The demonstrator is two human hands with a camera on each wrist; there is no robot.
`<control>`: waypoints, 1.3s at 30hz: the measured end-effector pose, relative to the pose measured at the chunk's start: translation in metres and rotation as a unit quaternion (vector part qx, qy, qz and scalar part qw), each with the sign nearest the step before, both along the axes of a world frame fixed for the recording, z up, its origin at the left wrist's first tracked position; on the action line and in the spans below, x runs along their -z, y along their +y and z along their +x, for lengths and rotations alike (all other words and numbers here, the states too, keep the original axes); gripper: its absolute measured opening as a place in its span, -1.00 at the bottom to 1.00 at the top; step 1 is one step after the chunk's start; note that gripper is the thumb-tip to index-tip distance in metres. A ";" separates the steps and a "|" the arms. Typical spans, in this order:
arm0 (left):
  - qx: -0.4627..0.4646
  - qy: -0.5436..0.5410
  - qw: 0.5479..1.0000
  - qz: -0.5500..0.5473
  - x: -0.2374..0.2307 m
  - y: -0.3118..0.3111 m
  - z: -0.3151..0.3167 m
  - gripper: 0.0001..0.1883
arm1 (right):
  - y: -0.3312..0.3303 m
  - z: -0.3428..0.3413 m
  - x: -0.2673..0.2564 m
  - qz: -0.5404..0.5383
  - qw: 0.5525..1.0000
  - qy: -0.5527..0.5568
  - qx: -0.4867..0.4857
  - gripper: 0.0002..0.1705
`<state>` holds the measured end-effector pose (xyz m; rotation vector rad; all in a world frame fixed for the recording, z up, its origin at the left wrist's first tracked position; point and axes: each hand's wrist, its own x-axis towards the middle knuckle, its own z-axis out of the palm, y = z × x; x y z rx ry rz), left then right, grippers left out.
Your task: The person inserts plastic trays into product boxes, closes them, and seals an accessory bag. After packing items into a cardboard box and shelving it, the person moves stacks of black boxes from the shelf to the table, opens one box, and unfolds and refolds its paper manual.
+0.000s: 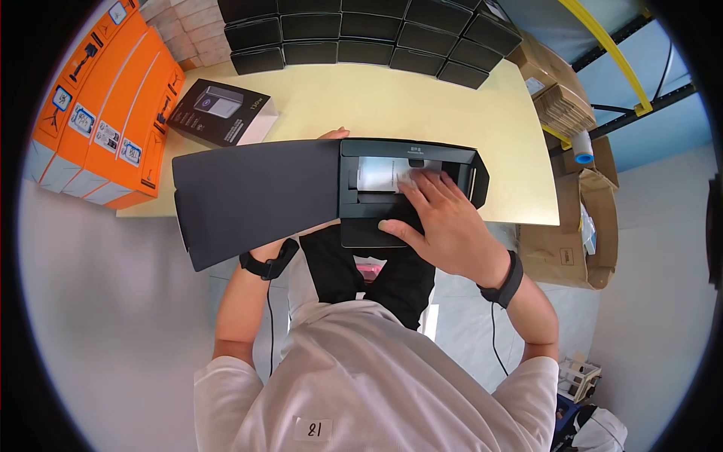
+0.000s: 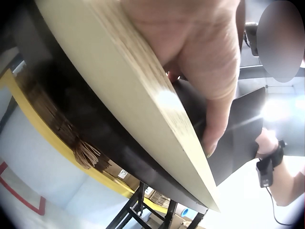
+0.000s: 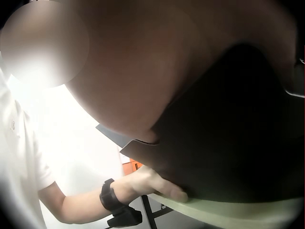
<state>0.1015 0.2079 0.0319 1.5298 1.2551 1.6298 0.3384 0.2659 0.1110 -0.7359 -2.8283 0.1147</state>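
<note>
A black box lies open over the table's near edge, its wide dark lid flap folded out to the left. My right hand rests spread on it, fingertips touching a white packet in the inner compartment and thumb on the near panel. In the right wrist view this hand fills the upper part. My left hand grips the box from beneath, thumb on the near side; its fingertips show past the far edge in the head view. The lid hides most of it there.
A closed printed black box stands at the table's back left, beside stacked orange boxes. Rows of black boxes line the back. Cartons stand beyond the right edge of the pale table.
</note>
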 end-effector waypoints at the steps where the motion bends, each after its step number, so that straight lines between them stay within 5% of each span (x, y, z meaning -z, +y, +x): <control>1: -0.012 0.026 1.000 0.005 0.002 0.001 -0.001 -0.24 | 0.001 0.000 -0.001 -0.027 1.000 0.009 -0.009 -0.42; 4: -0.011 0.083 0.996 -0.014 0.002 0.001 -0.005 -0.28 | 0.008 -0.001 -0.018 -0.146 0.989 0.024 0.025 -0.63; 7: 0.060 0.037 0.998 -0.001 -0.004 -0.003 -0.011 -0.43 | 0.021 -0.001 -0.016 -0.139 0.986 0.075 0.050 -0.77; 11: 0.033 0.055 0.998 -0.018 -0.003 -0.003 -0.010 -0.45 | 0.017 -0.004 -0.012 -0.119 0.989 0.086 0.031 -0.81; 14: 0.083 -0.087 0.993 -0.021 -0.002 -0.003 -0.010 -0.46 | 0.026 0.001 -0.013 -0.085 0.996 0.026 0.021 -0.86; 16: 0.032 0.079 0.996 -0.002 -0.005 -0.004 -0.010 -0.47 | 0.030 0.003 -0.013 -0.093 0.995 -0.020 0.012 -0.86; 20: 0.045 0.019 0.999 -0.016 -0.006 -0.002 -0.006 -0.49 | 0.028 0.003 -0.014 -0.114 0.993 -0.044 0.003 -0.81; 22: -0.025 0.122 0.992 -0.022 -0.002 0.001 -0.004 -0.28 | 0.023 0.002 -0.013 -0.092 0.995 -0.022 -0.021 -0.76; 29: -0.040 0.186 0.982 -0.020 -0.011 -0.005 -0.003 -0.22 | 0.015 -0.003 0.007 -0.046 0.997 0.050 -0.026 -0.73; 31: -0.074 0.251 0.965 -0.005 -0.003 -0.002 -0.006 -0.01 | 0.014 -0.003 0.009 -0.047 0.996 0.065 -0.027 -0.72; 39: -0.089 0.289 0.953 -0.008 -0.004 -0.004 -0.008 -0.03 | 0.013 -0.004 0.005 -0.088 0.992 0.092 -0.025 -0.75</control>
